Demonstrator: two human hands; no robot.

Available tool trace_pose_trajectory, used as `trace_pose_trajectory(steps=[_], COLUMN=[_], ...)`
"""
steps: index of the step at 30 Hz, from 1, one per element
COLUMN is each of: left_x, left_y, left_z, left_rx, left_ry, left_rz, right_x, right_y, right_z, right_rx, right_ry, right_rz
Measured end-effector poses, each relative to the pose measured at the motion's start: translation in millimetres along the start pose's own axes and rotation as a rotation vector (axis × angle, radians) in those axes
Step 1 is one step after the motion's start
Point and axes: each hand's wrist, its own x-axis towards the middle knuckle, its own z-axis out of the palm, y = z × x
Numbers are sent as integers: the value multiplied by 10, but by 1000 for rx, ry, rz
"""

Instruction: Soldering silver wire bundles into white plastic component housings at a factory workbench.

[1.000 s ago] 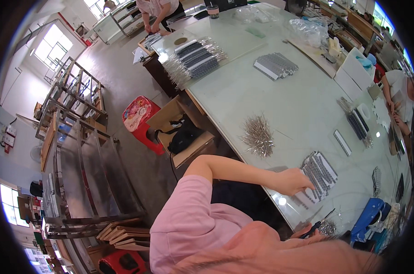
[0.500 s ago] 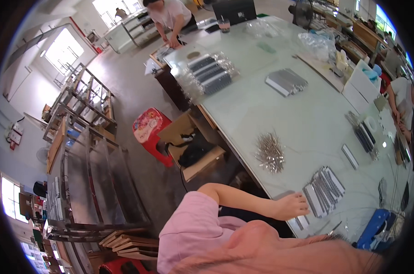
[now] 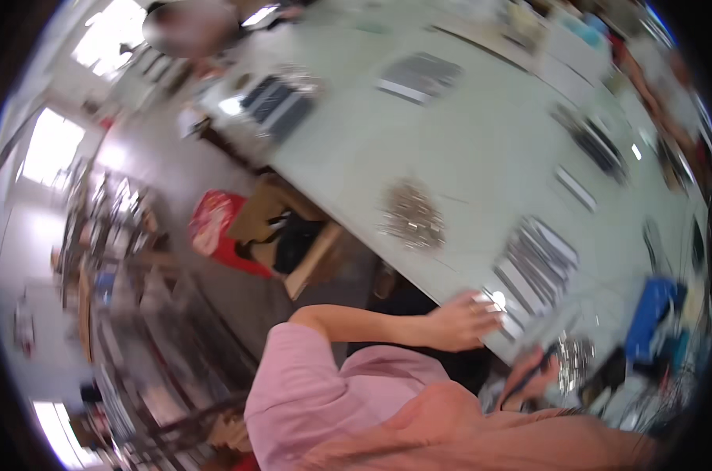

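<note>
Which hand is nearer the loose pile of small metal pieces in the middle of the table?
Left. The left hand rests at the table edge just below the pile; the right hand is lower, farther off.

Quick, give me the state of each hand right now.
Left hand: fingers resting on the grey strips at the table edge; grip unclear.
Right hand: closed around a dark, thin tool.

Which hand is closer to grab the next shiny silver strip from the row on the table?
Probably the left hand: its fingertips already touch the row of flat silver metal strips at the pale table's edge. The right hand sits lower, holding something.
</note>
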Motion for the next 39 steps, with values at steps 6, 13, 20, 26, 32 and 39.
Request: trace_pose_trajectory(steps=[6, 13, 20, 26, 32, 39], left_x=[-23, 145, 157, 175, 198, 186], left_y=[-117, -112, -62, -79, -94, -100], left_z=[-326, -234, -257, -244, -237, -236], left_rx=[100, 63, 139, 158, 164, 175], left_ry=[-190, -202, -201, -205, -220, -232], left_rz=[-144, -48, -62, -41, -33, -34], right_x=[181, 228, 191, 179, 188, 202], right_y=[-395, -477, -527, -561, -927, -1020], right_z=[471, 314, 283, 252, -118, -470], right_rx=[-361, -411, -389, -394, -130, -56], right_ry=[-10, -79, -112, -94, -193, -452], right_rz=[-412, -459, -514, -521, -69, -44])
